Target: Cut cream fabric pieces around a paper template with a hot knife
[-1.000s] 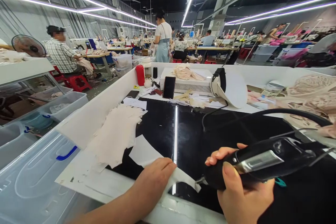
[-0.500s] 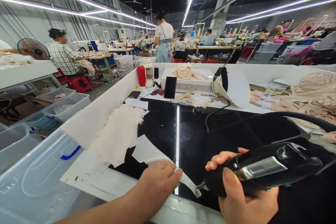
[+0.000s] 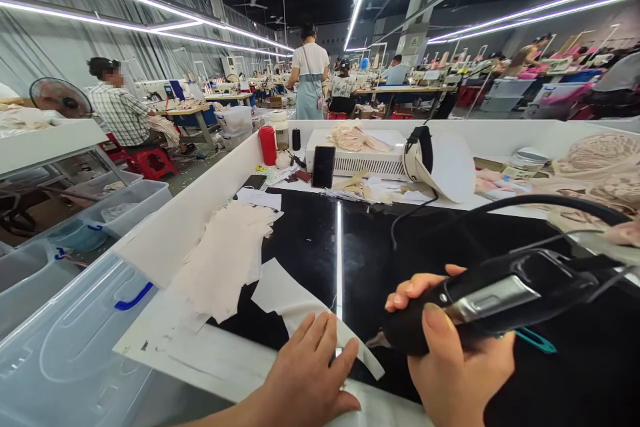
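Observation:
A pale curved piece of material [image 3: 300, 297] lies on the glossy black work surface [image 3: 370, 240]. My left hand [image 3: 311, 367] rests over its near edge, fingers spread and pointing forward. On the right, my right hand [image 3: 450, 347] is wrapped round a black handheld tool [image 3: 505, 300] with a silver panel. The tool's tip points left, just above the strip's narrow right end, and looks apart from it. Left of the strip sits a stack of cream fabric pieces [image 3: 225, 260].
A white box [image 3: 370, 163], a phone [image 3: 323, 167], a red cup [image 3: 267, 145] and a white visor [image 3: 450, 163] stand along the back. A teal object [image 3: 537, 340] lies right of the tool. A cable [image 3: 540, 200] arcs above it. People sit and stand beyond.
My left hand has spread its fingers and shifted slightly down and right. The tool has lifted a little, its tip off the strip's end. The teal object shows more.

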Motion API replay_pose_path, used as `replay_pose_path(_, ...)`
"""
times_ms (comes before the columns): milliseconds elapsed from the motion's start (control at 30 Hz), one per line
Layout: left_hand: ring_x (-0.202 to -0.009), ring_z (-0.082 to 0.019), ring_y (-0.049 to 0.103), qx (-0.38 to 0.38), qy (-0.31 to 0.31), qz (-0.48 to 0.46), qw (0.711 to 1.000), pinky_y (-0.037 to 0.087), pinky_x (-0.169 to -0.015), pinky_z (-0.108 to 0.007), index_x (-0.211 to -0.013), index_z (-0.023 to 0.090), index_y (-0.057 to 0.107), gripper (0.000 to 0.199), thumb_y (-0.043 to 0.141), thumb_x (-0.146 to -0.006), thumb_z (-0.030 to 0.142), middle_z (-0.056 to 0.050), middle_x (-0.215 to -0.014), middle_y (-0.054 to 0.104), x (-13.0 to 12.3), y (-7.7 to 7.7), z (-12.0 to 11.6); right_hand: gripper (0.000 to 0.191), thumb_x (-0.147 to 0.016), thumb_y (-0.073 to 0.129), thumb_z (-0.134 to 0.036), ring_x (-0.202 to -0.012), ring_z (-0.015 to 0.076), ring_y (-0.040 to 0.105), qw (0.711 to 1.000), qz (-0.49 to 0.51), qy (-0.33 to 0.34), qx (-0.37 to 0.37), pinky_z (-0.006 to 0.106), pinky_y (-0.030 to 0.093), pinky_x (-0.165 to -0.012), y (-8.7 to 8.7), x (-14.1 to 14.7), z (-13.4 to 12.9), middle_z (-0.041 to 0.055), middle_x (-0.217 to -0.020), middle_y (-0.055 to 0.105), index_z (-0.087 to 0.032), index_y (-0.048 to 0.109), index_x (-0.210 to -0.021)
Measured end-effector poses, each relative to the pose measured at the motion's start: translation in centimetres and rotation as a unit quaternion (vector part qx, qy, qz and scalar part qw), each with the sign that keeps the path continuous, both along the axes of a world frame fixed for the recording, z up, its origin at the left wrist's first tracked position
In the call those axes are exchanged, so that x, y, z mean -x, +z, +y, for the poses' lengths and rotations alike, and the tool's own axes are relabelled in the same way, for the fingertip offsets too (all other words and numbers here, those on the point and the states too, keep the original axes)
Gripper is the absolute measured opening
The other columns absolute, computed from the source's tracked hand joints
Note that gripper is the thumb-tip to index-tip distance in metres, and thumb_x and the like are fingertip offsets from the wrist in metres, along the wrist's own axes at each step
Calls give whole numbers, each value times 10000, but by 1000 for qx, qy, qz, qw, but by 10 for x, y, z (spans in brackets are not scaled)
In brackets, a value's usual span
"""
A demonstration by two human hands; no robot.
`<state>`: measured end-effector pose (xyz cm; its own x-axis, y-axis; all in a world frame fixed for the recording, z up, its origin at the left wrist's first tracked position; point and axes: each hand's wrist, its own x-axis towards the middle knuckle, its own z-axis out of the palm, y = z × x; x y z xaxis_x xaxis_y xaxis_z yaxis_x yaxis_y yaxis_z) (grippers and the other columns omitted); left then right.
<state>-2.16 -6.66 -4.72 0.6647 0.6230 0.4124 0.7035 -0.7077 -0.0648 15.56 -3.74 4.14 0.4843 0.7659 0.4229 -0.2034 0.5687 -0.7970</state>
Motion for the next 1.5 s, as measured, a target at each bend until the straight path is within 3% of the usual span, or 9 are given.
replay_pose_path(300,-1266,-373,633,9,-8,-7,1000,553,-1063,-491,-1409,181,545,878,821,-767,713,-233,-1393,619,2,-5,2,381,-919,761,-278,-671,174,643,999,-20,46,-19,336,564,-618,-8,17,18,-3,-871,669,-264,542,-1231)
replay_pose_path(633,-1229,-368,656,0,-17,-36,999,588,-1023,-490,-1345,174,581,914,902,-664,694,-239,-1341,650,1,-2,4,340,-955,731,-243,-683,157,638,997,1,69,-32,330,568,-661,-9,25,24,-15,-879,669,-283,555,-1243)
replay_pose_path(767,-1232,-380,651,8,-27,-39,999,592,-1014,-508,-1350,160,577,899,896,-689,679,-244,-1345,645,3,-4,4,326,-951,736,-237,-678,159,638,997,-16,70,-33,322,557,-640,-11,28,28,-16,-872,672,-281,559,-1221)
replay_pose_path(967,-1252,-334,642,42,-54,-53,996,561,-1071,-486,-1347,174,584,693,831,-842,580,-189,-1366,643,15,19,6,348,-931,751,-248,-672,170,646,998,-20,52,-16,324,563,-614,-9,29,24,-7,-869,674,-268,551,-1214)
replay_pose_path(1100,-1210,-348,661,57,-43,-45,996,577,-1050,-466,-1363,152,578,664,801,-882,551,-193,-1332,654,21,32,4,395,-913,773,-260,-656,171,649,998,-15,57,-11,332,570,-620,-8,29,17,-5,-864,678,-268,542,-1233)
replay_pose_path(1267,-1240,-379,643,77,-40,-30,996,581,-1031,-518,-1400,161,545,791,875,-798,555,-226,-1370,626,22,27,1,392,-905,774,-261,-665,180,650,999,-16,50,-6,347,571,-626,-7,29,13,-6,-849,671,-264,545,-1223)
replay_pose_path(1500,-1286,-368,616,85,-45,-18,995,552,-1065,-536,-1347,159,563,740,877,-801,548,-252,-1393,603,23,22,2,378,-919,772,-261,-691,170,640,998,7,58,-26,346,562,-664,-4,33,24,-14,-865,670,-274,557,-1230)
